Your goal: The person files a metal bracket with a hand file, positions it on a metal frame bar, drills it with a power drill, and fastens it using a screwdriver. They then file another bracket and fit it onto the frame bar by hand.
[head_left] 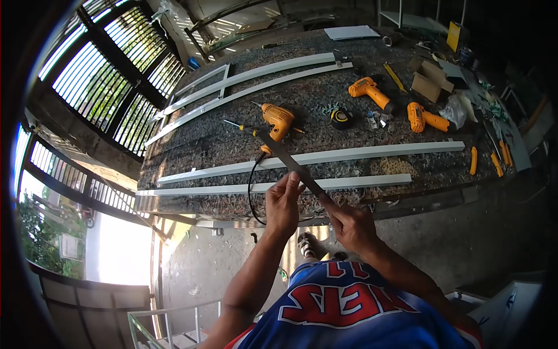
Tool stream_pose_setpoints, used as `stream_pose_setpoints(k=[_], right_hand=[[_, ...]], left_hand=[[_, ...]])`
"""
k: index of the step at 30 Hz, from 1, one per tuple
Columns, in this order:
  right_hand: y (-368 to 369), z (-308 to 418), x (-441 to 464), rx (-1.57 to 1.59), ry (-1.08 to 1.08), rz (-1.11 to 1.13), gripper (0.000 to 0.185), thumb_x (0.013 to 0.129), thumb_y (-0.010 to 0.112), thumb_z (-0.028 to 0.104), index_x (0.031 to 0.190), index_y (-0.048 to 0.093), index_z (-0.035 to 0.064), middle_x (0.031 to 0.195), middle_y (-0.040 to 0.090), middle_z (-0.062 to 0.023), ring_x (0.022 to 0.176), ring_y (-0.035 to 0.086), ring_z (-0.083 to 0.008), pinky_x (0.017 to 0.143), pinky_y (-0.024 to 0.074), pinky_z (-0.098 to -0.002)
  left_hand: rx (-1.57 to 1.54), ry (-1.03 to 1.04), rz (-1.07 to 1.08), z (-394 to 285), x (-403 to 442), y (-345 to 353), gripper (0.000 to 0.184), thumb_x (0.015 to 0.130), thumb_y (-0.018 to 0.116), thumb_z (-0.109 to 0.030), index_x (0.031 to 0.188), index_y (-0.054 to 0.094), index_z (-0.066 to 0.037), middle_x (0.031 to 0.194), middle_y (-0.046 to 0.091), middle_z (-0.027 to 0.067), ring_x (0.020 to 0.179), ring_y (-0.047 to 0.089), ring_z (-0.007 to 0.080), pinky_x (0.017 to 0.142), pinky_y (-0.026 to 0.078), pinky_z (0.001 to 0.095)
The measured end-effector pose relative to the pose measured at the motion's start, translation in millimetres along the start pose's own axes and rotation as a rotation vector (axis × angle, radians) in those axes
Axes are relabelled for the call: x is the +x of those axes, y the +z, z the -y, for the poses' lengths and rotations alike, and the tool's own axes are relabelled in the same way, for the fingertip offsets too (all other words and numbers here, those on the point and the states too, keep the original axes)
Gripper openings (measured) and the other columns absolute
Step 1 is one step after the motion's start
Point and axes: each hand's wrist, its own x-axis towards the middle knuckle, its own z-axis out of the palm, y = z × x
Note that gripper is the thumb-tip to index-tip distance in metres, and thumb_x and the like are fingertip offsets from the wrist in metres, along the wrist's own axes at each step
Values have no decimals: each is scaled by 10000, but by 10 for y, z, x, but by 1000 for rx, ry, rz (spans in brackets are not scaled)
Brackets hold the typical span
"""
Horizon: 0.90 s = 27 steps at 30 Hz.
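A long, flat, dark metal file [278, 152] slants over the near edge of the workbench. My right hand [354, 230] is wrapped round its near end. The thumb and forefinger of my left hand [283, 203] pinch at the file's middle, with the other fingers curled in; whether a small piece is also in the pinch, I cannot tell. Beyond the file's far end lie a corded orange drill [278, 119] and a thin screwdriver [239, 126]. Under the file, two white metal bars [372, 152] run along the bench.
More white bars, joined as a frame [256, 71], lie at the back left. A tape measure [341, 118], two orange cordless drills [372, 93], a cardboard box [431, 80] and several orange-handled tools [474, 160] rest on the workbench [209, 142]. A black cord [250, 189] hangs over the near edge.
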Motion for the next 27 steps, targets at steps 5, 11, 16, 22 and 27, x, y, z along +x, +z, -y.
stream_pose_setpoints(k=[5,11,16,22,27], right_hand=[[-100,-21,-5,-57,60,63,560,869,692,60,1402,581,191,673,620,-113,539,614,-269,501,498,-402],[-136,34,-106,-75,50,127,596,867,678,68,1434,548,200,663,595,-115,546,617,-279,503,505,-412],[-231,-188,406,-135,159,21,548,938,619,101,1466,506,197,716,652,-143,562,628,-304,518,505,-391],[-633,-87,239,532,363,54,479,1038,520,151,1510,439,151,718,618,-64,564,584,-136,553,487,-301],[-420,-20,-321,1210,529,454,574,1056,497,182,1571,252,115,739,602,-57,608,583,-110,586,505,-277]], left_hand=[[75,22,13,-51,60,-22,375,1043,545,-352,1113,696,-16,1078,699,54,1047,625,165,976,481,397],[23,91,-12,-193,241,-162,378,1044,550,-330,1131,696,7,1065,701,57,967,605,114,945,475,356],[480,32,146,-58,-155,198,404,1032,580,-299,1219,653,51,1101,695,103,1054,606,132,909,485,286],[-224,-93,54,127,34,-125,424,1044,509,-407,1268,625,-67,1223,661,60,1174,585,190,962,458,439],[-304,-139,9,123,44,-103,403,1042,511,-414,1217,640,-75,1184,671,54,1089,588,183,914,450,411]])
